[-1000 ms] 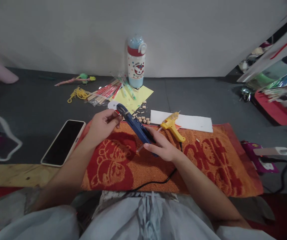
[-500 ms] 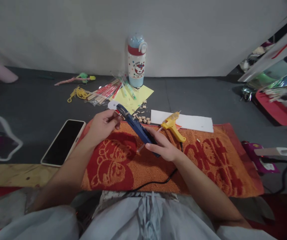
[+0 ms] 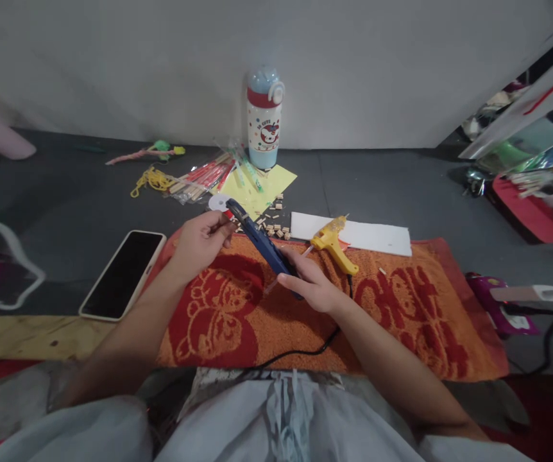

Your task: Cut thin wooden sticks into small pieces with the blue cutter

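My right hand (image 3: 311, 284) is wrapped round the handle of a long blue tool (image 3: 261, 241) that slants up to the left over an orange and red towel (image 3: 401, 308). My left hand (image 3: 200, 242) is closed in a pinch at the tool's tip, on something small I cannot make out. A yellow glue gun (image 3: 333, 241) lies on the towel just right of my right hand, its black cord (image 3: 300, 350) running toward my lap. Small wooden pieces (image 3: 274, 226) are scattered just beyond the tool.
A phone (image 3: 123, 273) lies face up left of the towel. White paper (image 3: 353, 233), yellow paper (image 3: 260, 185), packets of sticks (image 3: 204, 176) and a printed bottle (image 3: 263, 119) stand beyond. A purple device (image 3: 495, 303) with cord lies at right, a red tray (image 3: 531, 212) further right.
My hands and the blue tool have barely shifted; the view has moved slightly.
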A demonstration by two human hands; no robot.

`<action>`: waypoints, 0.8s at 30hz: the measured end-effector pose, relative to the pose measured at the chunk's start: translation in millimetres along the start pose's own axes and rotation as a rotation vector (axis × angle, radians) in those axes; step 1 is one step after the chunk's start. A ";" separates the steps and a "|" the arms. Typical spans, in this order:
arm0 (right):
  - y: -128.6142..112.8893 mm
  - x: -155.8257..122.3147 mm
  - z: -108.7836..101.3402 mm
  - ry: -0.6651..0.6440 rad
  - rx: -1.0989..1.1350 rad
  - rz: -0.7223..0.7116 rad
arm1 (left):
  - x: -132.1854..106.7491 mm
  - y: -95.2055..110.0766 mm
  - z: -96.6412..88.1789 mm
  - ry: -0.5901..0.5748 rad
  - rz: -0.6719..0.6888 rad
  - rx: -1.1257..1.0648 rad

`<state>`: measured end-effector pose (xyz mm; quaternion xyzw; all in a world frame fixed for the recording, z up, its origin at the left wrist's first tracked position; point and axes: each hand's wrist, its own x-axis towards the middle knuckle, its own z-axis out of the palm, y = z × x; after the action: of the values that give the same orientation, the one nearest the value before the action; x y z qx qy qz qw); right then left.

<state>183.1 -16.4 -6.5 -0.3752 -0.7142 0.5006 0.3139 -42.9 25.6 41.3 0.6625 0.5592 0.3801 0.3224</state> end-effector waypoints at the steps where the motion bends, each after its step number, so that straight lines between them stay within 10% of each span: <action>1: -0.2 0.0 -0.2 -0.004 -0.003 0.004 | 0.0 0.2 -0.2 -0.008 -0.007 -0.012; 16: -0.6 -1.7 -6.6 -0.054 -0.019 -0.046 | 1.5 -9.2 -9.8 -0.314 -0.347 -0.489; 24: -3.9 -0.5 -6.8 -0.047 -0.053 -0.026 | 3.0 -6.4 -8.7 -0.263 -0.337 -0.458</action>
<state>188.1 -14.4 -0.8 -0.3625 -0.7391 0.4859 0.2935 -53.3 29.7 40.6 0.5144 0.5143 0.3485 0.5912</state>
